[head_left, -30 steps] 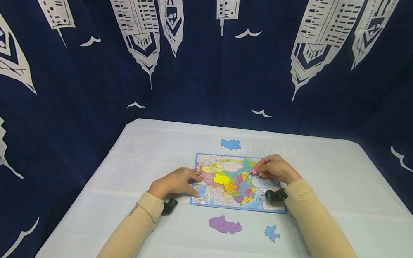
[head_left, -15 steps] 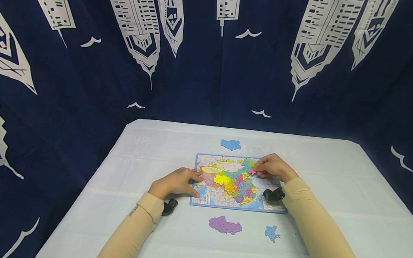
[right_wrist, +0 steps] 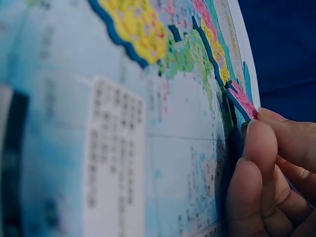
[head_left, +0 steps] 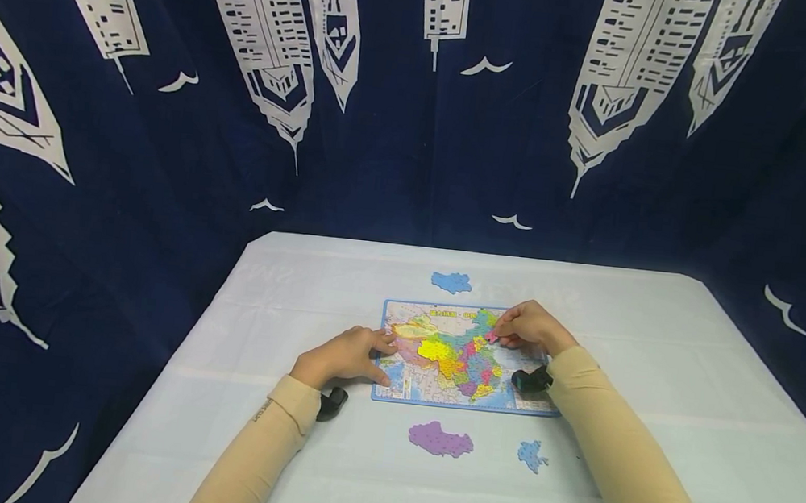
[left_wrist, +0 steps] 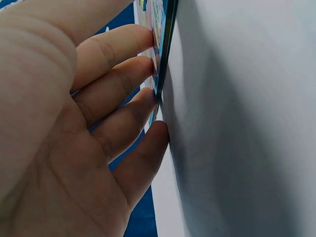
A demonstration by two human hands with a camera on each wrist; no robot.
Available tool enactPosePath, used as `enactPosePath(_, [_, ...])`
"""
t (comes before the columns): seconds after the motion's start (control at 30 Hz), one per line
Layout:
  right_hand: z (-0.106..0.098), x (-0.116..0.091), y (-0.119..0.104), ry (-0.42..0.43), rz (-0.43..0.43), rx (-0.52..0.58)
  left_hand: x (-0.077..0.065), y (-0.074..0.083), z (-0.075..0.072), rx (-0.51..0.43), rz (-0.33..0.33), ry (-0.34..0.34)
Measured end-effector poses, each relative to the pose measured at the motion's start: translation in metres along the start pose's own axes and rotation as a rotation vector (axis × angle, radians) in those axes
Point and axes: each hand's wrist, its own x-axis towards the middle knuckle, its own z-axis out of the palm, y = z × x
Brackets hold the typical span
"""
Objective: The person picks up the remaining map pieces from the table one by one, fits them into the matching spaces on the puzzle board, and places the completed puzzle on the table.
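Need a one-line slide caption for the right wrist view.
Right-hand fingers pinch a flat, pink, blue-edged puzzle piece over a colourful printed map board.

I pinch the pink piece [right_wrist: 243,101] by its lower end with my right hand [right_wrist: 269,173]. The pink piece, dark-edged, is at the map board [right_wrist: 182,153]; full seating cannot be determined. Above and left of the pink piece: a narrow yellow piece [right_wrist: 216,49]. Farther left of the pink piece: a larger yellow piece [right_wrist: 136,29]. Lower left of the pink piece: a blurred text panel [right_wrist: 118,163]. To its upper right: a dark blue backdrop [right_wrist: 286,49].
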Motion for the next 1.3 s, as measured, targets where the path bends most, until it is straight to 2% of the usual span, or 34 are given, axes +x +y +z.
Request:
enactPosePath(0.53, [0.0024, 0.0009, 0.0004, 0.015, -0.003, -0.014, 0.0, 0.0, 0.0004, 0.011, 0.009, 0.003])
enactPosePath(0.9, [0.006, 0.0009, -0.0009, 0.045, -0.037, -0.099, 0.0001, 0.0008, 0.0003, 0.013, 0.001, 0.003])
enactPosePath(1.3, [0.0089, 0.0026, -0.0065, 0.062, 0.0, -0.14, -0.0004, 0.0007, 0.0003, 0.01, 0.006, 0.008])
